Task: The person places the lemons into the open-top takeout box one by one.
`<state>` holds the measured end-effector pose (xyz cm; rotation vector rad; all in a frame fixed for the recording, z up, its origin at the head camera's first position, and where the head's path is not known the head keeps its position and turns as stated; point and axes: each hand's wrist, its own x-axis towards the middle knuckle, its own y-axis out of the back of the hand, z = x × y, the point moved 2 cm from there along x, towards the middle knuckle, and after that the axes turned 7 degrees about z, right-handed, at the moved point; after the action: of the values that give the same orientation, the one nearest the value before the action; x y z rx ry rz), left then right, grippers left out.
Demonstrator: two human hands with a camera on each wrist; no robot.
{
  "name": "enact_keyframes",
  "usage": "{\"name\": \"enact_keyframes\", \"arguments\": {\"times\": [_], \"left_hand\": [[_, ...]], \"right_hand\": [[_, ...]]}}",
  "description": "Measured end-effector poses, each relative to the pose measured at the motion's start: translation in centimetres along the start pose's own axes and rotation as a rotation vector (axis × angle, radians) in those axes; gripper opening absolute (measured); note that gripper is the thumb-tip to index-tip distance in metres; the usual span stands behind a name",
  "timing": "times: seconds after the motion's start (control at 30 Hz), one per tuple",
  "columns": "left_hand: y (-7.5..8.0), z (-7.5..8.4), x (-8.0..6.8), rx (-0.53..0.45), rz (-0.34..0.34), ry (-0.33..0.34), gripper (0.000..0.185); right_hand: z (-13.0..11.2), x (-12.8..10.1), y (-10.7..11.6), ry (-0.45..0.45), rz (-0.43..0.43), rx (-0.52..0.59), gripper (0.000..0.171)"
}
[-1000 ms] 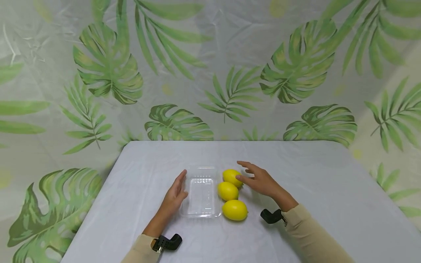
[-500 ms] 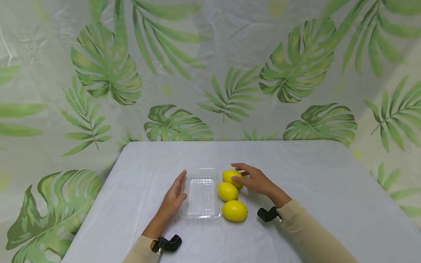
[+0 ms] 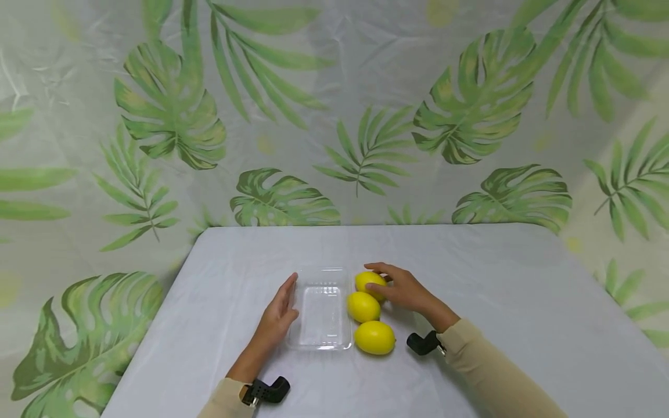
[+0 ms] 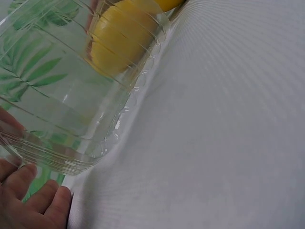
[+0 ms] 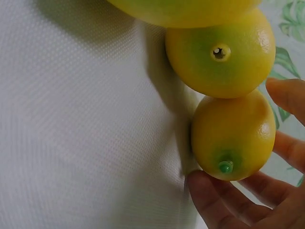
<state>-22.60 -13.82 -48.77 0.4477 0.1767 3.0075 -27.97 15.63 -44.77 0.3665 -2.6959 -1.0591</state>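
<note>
Left hand (image 3: 274, 316), fingers fairly straight, rests against the clear container (image 3: 320, 331) just right of it on the counter (image 3: 496, 278); between the hands sit middle lemon (image 3: 363, 307) and nearest lemon (image 3: 374, 338), and here's the right hand (image 3: 410, 290), fingers curled round the farthest lemon (image 3: 370, 281)!

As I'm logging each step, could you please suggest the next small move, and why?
I would probably close the right grip on the far lemon: it frames that lemon, though firm contact isn't clear. The left grip is at the side of the box, which holds no lemon.
</note>
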Motion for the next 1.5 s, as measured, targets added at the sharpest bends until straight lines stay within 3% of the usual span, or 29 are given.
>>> {"name": "enact_keyframes", "arguments": {"times": [0.43,1.17,1.5], "left_hand": [[0.2,-0.2,0.0,-0.005,-0.003,0.007,0.072],[0.0,-0.3,0.1,0.005,-0.004,-0.008,0.071],[0.1,-0.5,0.1,0.030,0.009,0.015,0.072]], "right_hand": [[-0.1,0.5,-0.3,-0.041,-0.027,0.006,0.054],[0.3,0.7,0.4,-0.088,0.040,-0.030,0.051],[0.4,0.7,1.2,-0.009,0.080,-0.047,0.054]]}}
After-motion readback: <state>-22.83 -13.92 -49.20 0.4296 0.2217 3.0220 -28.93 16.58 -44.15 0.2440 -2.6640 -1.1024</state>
